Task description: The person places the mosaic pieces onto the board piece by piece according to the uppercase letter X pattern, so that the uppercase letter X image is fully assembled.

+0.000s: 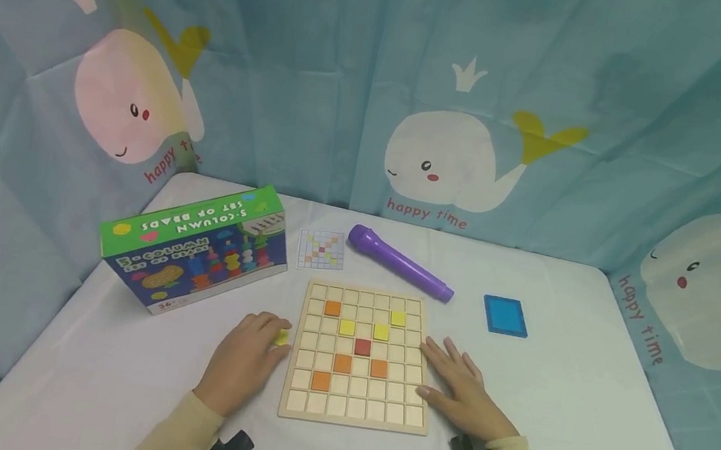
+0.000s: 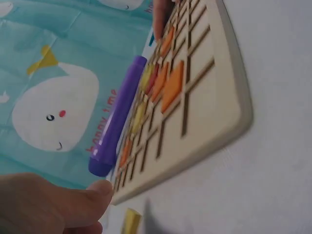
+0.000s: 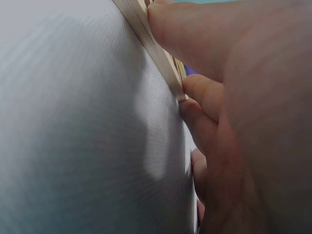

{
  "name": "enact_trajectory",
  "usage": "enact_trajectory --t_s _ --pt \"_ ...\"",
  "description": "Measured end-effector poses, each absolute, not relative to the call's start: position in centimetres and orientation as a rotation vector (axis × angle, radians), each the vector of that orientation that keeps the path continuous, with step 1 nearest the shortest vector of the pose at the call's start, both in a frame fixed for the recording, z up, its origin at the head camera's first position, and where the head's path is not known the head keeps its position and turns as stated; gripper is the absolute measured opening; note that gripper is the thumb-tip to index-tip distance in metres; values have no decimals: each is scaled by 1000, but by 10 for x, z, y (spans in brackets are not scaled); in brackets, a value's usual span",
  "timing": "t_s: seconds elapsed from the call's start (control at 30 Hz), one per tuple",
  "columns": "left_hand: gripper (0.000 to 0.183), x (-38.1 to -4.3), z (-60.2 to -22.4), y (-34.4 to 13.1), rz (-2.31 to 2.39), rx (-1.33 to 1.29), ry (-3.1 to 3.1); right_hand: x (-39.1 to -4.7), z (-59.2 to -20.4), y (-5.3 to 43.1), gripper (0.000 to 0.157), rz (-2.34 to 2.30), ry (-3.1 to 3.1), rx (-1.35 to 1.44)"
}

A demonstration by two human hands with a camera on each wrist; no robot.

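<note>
A wooden grid board (image 1: 353, 422) lies flat on the table, holding one red tile (image 1: 363, 347), several orange tiles (image 1: 321, 381) and three yellow tiles (image 1: 397, 318). Just off its left edge is a loose yellow tile (image 1: 281, 337). My left hand (image 1: 243, 358) is around that tile, thumb and fingers bent to either side. In the left wrist view, a gap shows between the thumb (image 2: 95, 195) and the yellow tile (image 2: 130, 222). My right hand (image 1: 464, 394) rests at the board's right edge, fingers extended; its fingertips (image 3: 192, 87) touch the wooden side in the right wrist view.
A pattern card (image 1: 321, 250) lies behind the board, beside a purple microphone-shaped tube (image 1: 400, 262). At the back left stands a green and blue toy box (image 1: 196, 253). A flat blue square (image 1: 506, 316) lies at right. Whale-printed curtains (image 1: 322, 98) border the white table.
</note>
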State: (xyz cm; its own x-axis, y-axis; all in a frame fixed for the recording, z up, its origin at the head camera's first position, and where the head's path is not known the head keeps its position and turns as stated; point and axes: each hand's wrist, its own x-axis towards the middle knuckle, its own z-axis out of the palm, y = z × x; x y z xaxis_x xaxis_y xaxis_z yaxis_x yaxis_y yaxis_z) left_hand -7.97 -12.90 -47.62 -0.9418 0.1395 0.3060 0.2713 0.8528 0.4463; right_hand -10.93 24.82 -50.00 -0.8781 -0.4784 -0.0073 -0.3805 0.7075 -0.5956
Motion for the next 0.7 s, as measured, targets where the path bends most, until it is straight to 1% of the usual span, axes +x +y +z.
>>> enact_trajectory --t_s 0.1,0.23,0.57,0.7 --pt "39 -85 -483 -133 -732 -209 -2828 -109 -501 249 69 -906 2750 -698" --pt "44 -87 -489 -136 -767 -133 -2877 -109 -502 250 69 -901 2745 -692" --pt "44 -87 -491 -135 -770 -59 -2881 -108 -503 249 68 -905 2765 -700" --pt "46 -86 -490 -134 -783 0 -2881 -109 -504 249 68 -911 2771 -706"
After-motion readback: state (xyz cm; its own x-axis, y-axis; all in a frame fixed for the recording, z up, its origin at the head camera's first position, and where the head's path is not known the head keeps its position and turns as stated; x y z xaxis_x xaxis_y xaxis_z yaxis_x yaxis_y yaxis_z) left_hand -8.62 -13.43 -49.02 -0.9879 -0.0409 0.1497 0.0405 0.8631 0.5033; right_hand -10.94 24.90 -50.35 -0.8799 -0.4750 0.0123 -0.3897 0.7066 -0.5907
